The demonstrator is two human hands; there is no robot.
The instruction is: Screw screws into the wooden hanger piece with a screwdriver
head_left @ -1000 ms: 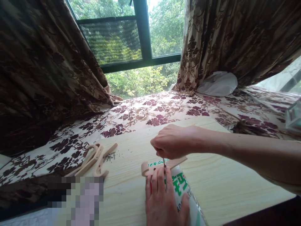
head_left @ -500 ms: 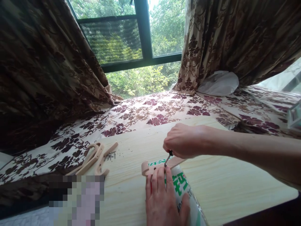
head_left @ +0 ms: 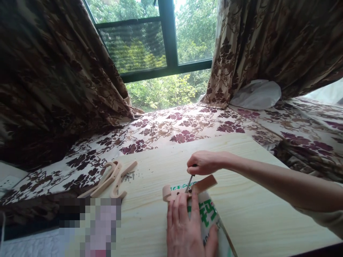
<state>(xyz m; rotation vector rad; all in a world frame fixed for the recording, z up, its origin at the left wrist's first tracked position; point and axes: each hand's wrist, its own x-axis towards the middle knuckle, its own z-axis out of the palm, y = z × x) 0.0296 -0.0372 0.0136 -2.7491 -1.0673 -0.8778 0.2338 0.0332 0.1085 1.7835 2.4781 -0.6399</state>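
Note:
In the head view my right hand [head_left: 204,162] is closed around the dark handle of a screwdriver [head_left: 189,183]. Its metal shaft slants down to a pale curved wooden piece [head_left: 205,184], near the dark screw holes in it. My left hand [head_left: 184,226] lies flat, fingers stretched forward, with the fingertips at the near edge of that wooden piece. Beneath both is a white plastic package [head_left: 208,214] with green print. Whether the screwdriver tip sits in a screw is too small to tell.
On the light wooden table [head_left: 252,210], more curved wooden pieces [head_left: 115,178] lie at the left beside a small pile of screws [head_left: 129,176]. A floral cloth [head_left: 182,125] stretches behind the table toward a window. A white plastic bag [head_left: 257,94] rests by the right curtain.
My right hand has drawn back and down a little, showing more of the wooden piece's right end. The screwdriver shaft stands slightly differently. My left hand stays on the wooden piece. The camera has shifted slightly.

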